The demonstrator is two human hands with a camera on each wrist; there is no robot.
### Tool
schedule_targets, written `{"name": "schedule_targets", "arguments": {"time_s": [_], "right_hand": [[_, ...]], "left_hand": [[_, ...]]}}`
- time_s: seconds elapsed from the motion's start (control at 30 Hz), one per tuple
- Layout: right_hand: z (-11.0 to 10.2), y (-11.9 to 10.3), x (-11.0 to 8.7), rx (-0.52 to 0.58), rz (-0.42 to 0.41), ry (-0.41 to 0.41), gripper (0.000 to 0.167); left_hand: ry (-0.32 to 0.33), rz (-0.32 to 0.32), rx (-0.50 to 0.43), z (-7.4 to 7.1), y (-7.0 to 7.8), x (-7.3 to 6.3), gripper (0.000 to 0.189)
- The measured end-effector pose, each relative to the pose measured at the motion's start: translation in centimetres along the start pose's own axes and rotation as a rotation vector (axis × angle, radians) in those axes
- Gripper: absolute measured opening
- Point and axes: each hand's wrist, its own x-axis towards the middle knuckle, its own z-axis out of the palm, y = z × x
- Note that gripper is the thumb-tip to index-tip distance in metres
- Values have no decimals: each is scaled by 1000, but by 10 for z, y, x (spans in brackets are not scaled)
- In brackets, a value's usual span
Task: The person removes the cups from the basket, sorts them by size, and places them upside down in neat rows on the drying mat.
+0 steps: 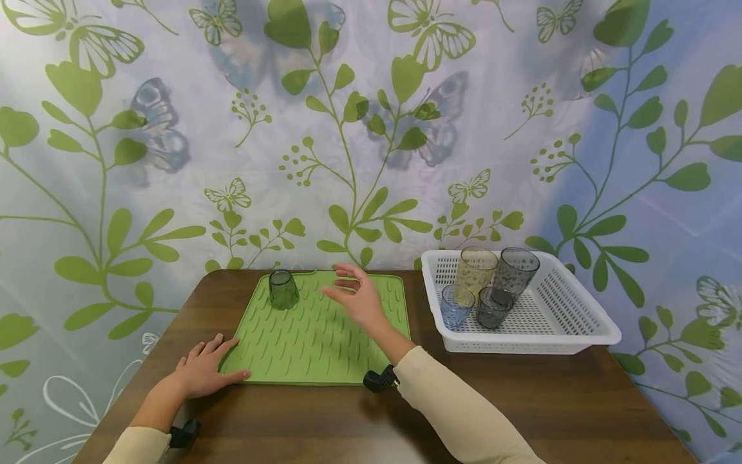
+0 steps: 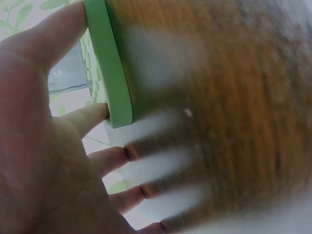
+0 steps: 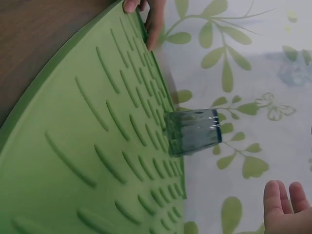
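Note:
A green drying mat (image 1: pixel 324 348) with raised ridges lies on the table. Near its back left corner a dark glass tumbler (image 1: pixel 283 290) stands upside down. My left hand (image 1: pixel 205 370) rests at the mat's front left corner, fingers spread, thumb and index finger touching the edge. In the left wrist view the mat's rim (image 2: pixel 109 68) shows beside the thumb. My right hand (image 1: pixel 361 299) hovers over the mat's right half, fingers loosely bent and thumb apart, holding nothing. In the right wrist view the tumbler (image 3: pixel 194 131) is apart from my right fingers (image 3: pixel 272 197).
A white perforated plastic basket (image 1: pixel 522 345) stands right of the mat. Grouped in its left part are a yellow glass (image 1: pixel 476 267), a tall grey glass (image 1: pixel 516 267), a short blue glass (image 1: pixel 456 309) and a short dark glass (image 1: pixel 494 309). A patterned curtain (image 1: pixel 371 129) hangs behind the table.

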Motion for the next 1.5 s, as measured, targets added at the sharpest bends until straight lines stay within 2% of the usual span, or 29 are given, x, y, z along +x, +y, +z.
{"name": "schedule_targets", "arguments": {"time_s": [0.3, 0.67, 1.03, 1.33, 1.5], "right_hand": [[-39, -22, -27, 18, -88, -31, 57], [-94, -42, -56, -61, -190, -10, 55], [-148, -56, -78, -186, -163, 68, 56], [-185, -56, -87, -298, -132, 170, 52], [-206, -55, -92, -339, -109, 215, 55]], "left_hand": [[-14, 4, -12, 0, 1, -1, 100], [-9, 13, -1, 0, 3, -1, 99], [10, 25, 14, 2, 0, 0, 99], [15, 16, 21, 2, -1, -1, 99], [14, 18, 20, 3, 1, -2, 99]]}}
